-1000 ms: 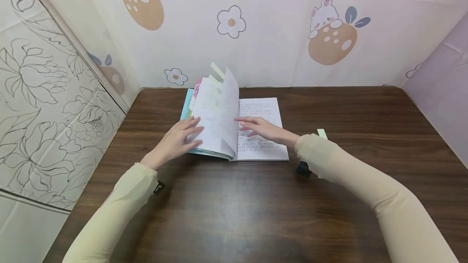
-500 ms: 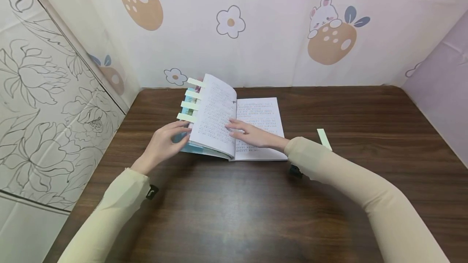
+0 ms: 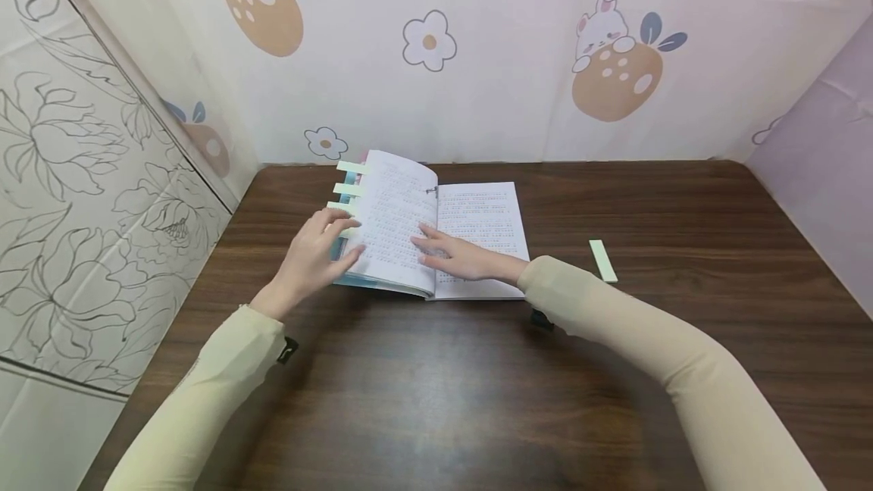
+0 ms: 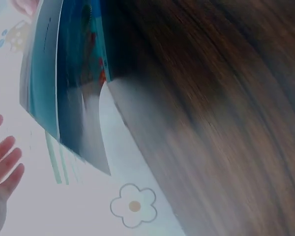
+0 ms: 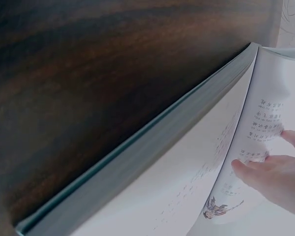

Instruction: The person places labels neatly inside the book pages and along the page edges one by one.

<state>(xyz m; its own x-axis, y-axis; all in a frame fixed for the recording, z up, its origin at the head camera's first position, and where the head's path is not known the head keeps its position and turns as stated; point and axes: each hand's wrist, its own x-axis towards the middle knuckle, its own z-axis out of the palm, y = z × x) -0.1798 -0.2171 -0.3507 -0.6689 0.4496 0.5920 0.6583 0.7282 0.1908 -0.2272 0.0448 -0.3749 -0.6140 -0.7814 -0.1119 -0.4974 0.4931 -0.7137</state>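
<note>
An open book lies on the dark wooden table, its left page bowed up toward the spine and its right page flat. Several pale green sticky tabs stick out past the left page's outer edge. My left hand is at that edge, fingers spread over the lower tabs and thumb by the page margin. With its fingers extended, my right hand lies across the spine, fingertips on the left page. In the right wrist view those fingers touch the printed page near a small illustration.
A single pale green strip lies on the table to the right of the book. A patterned cloth wall rises along the table's back edge. Black wrist cameras sit under both sleeves.
A raised leaf has come down onto the left side, bringing the tabs into sight at its edge. My right hand has moved left over the spine; my left hand drew back, then returned.
</note>
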